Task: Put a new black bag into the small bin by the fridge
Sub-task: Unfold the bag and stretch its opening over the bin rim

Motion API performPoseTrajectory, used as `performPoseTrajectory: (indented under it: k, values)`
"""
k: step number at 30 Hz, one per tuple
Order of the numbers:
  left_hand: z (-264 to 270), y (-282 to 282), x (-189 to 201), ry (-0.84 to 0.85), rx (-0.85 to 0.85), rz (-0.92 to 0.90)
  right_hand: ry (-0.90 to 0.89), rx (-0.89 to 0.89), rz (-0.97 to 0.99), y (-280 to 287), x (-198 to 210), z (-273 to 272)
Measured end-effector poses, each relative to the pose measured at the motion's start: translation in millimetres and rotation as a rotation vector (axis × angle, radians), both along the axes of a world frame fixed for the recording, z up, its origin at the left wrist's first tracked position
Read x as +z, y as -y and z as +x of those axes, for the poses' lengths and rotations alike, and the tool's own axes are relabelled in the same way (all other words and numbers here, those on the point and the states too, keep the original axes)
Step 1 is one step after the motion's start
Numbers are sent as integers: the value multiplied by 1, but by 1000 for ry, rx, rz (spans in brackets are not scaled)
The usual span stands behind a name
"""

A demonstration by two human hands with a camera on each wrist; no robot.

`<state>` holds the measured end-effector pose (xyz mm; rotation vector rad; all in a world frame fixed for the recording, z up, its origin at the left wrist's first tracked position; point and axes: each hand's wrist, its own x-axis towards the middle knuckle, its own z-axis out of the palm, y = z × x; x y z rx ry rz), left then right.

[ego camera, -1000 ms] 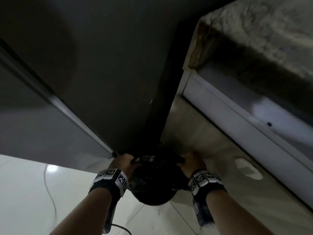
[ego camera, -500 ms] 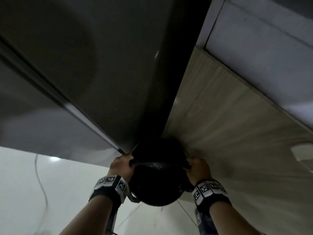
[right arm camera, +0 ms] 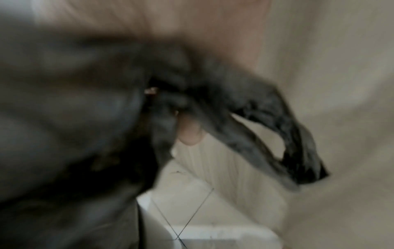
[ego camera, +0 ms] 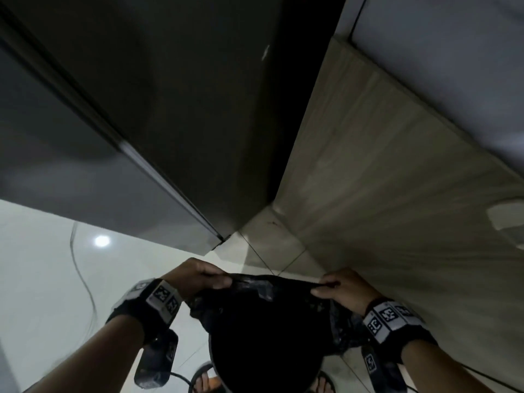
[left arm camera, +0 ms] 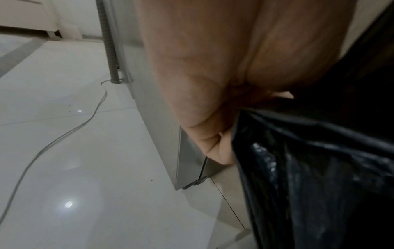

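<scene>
A small round black bin point(ego camera: 263, 350) is low in the head view, just in front of my feet. A crinkled black bag point(ego camera: 263, 290) is stretched across its mouth. My left hand point(ego camera: 198, 276) pinches the bag's left edge, and my right hand point(ego camera: 343, 287) pinches its right edge. In the left wrist view my curled fingers point(left arm camera: 217, 151) press against the glossy black bag point(left arm camera: 309, 168). The right wrist view is blurred; there a fingertip point(right arm camera: 189, 133) pokes out from the bunched bag point(right arm camera: 245, 118), whose loose end hangs to the right.
The dark fridge point(ego camera: 170, 109) fills the upper left. A wood-grain cabinet side point(ego camera: 397, 194) stands on the right, with a bare patch of tiled floor point(ego camera: 255, 245) in the corner between them. A grey cable point(ego camera: 82, 276) trails over the white floor on the left.
The bin with the bag has come out of the corner between fridge and cabinet toward my feet. Both hands stayed on the bag's edge and spread wider apart.
</scene>
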<state>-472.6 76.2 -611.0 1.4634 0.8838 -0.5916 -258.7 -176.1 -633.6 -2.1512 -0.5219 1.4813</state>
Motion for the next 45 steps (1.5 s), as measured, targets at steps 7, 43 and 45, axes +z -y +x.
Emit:
performPoseTrajectory:
  k: [7,43,45]
  values:
    - [-11,-4,-47,-52,-62,180,30,-53,-26,-2,-29,1]
    - [-29,37,-52,-304,-317,417,-28,-110,5,37,-36,-42]
    - [-47,52,-54,-345,-282,373,-33,-93,-61,57,-47,-49]
